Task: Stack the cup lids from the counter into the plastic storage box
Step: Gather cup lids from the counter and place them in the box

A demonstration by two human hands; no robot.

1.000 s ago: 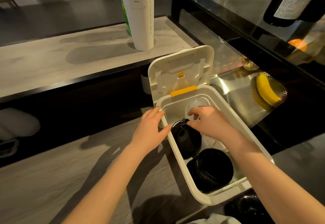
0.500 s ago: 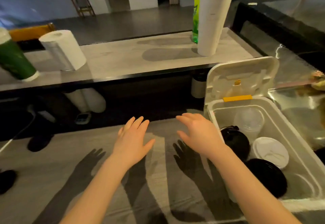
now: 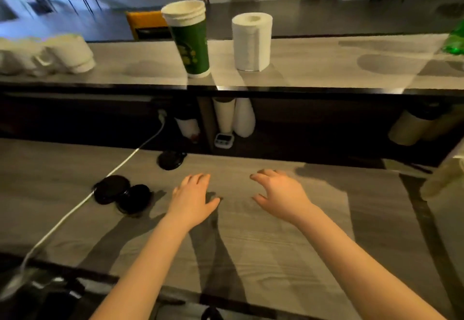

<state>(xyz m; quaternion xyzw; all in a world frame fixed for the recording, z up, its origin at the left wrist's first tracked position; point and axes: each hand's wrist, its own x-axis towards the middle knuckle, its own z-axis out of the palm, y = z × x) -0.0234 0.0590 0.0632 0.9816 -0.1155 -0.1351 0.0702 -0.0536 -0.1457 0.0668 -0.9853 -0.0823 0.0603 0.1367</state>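
Three black cup lids lie on the grey wooden counter [image 3: 263, 232]: one lid [image 3: 171, 159] near the back edge, and a pair, lid [image 3: 111, 189] and lid [image 3: 135, 198], overlapping at the left. My left hand [image 3: 192, 200] hovers flat over the counter, fingers relaxed, just right of the pair and holding nothing. My right hand [image 3: 278, 193] hovers beside it with fingers spread and slightly bent, also holding nothing. Only a pale blurred edge of the plastic storage box [image 3: 444, 176] shows at the far right.
A white cable [image 3: 75, 206] runs across the counter past the lids. On the raised shelf stand green paper cups [image 3: 193, 41], a paper towel roll [image 3: 251, 41], white mugs [image 3: 50, 53] and a green bottle [image 3: 454, 38]. Cup stacks and a small timer [image 3: 224, 140] sit under the shelf.
My view has swung left, away from the box. Both hands left the box and moved left over the counter, toward the black lids; both hold nothing.
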